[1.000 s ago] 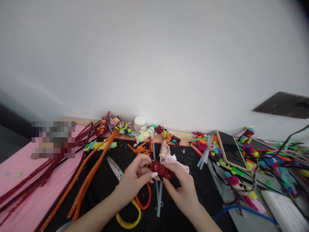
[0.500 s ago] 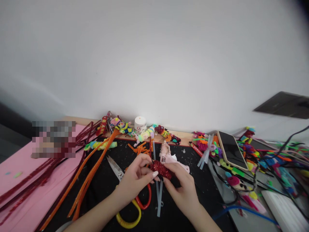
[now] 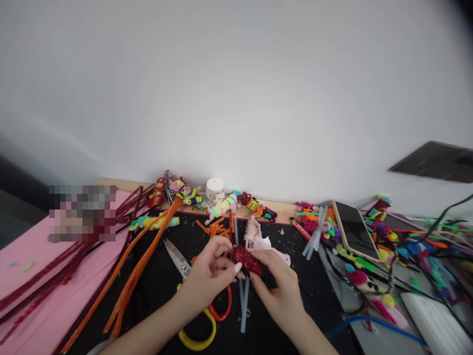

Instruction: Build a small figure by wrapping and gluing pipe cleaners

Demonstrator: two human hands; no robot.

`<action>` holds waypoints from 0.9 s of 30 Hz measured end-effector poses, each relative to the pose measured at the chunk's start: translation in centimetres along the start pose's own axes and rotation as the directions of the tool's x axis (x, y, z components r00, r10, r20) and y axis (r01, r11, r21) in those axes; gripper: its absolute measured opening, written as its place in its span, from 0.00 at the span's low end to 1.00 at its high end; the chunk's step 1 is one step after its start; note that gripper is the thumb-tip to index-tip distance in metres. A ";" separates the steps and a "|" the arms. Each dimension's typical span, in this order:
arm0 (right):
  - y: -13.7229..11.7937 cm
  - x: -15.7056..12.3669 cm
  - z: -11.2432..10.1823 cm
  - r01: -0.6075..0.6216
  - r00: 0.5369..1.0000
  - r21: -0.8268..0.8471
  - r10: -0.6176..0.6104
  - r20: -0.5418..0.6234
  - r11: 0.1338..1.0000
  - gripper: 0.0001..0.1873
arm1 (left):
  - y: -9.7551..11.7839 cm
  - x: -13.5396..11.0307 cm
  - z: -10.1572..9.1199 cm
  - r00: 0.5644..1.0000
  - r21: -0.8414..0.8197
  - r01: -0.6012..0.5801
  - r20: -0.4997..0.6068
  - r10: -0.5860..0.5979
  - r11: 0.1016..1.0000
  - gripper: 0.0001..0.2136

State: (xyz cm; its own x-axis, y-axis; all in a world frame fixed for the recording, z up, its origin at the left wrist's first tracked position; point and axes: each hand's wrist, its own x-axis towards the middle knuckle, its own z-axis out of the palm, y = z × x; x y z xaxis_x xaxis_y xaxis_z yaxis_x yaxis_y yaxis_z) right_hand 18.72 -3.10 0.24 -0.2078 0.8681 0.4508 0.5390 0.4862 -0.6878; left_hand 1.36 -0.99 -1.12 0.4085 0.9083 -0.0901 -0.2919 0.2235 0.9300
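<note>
Both my hands hold a small glittery red pipe-cleaner roll [image 3: 246, 260] just above the black mat [image 3: 162, 281]. My left hand [image 3: 207, 278] pinches its left end with thumb and fingers curled. My right hand [image 3: 279, 286] grips its right end, fingers wrapped over it. Under my hands lie scissors [image 3: 195, 301] with red and yellow handles, and clear glue sticks [image 3: 243, 301]. A pink glue gun [image 3: 260, 241] lies just beyond the roll.
Long orange pipe cleaners [image 3: 136, 271] and red glitter ones [image 3: 55, 276] lie at the left on pink paper [image 3: 33, 296]. Small finished figures and a white jar [image 3: 214, 191] line the wall. A phone [image 3: 354, 229], colourful scraps and cables crowd the right.
My left fingers have shifted slightly on the roll's end; the scissors' yellow handle shows a little lower. Otherwise nothing moved.
</note>
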 end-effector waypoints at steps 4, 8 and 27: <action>0.1 -0.1 0.0 0.013 1.000 0.002 -0.013 -0.002 1.000 0.17 | 0.0 -0.1 0.3 1.000 -0.009 0.007 -0.015 -0.007 1.000 0.13; 0.1 -0.1 0.1 0.030 0.999 0.009 -0.030 -0.014 1.000 0.18 | 0.2 0.0 0.5 1.000 -0.019 0.008 -0.016 -0.008 1.000 0.12; 0.2 -0.2 0.1 0.028 1.000 0.017 -0.028 -0.012 0.999 0.17 | 0.1 -0.1 0.6 1.000 -0.029 -0.004 -0.029 0.003 1.000 0.11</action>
State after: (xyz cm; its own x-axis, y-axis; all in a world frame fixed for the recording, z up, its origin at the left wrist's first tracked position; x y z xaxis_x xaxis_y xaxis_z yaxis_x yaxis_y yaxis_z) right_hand 18.77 -3.15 -0.02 -0.2133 0.8529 0.4765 0.5189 0.5122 -0.6844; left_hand 1.84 -1.25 -0.81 0.3820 0.9190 -0.0973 -0.3187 0.2298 0.9196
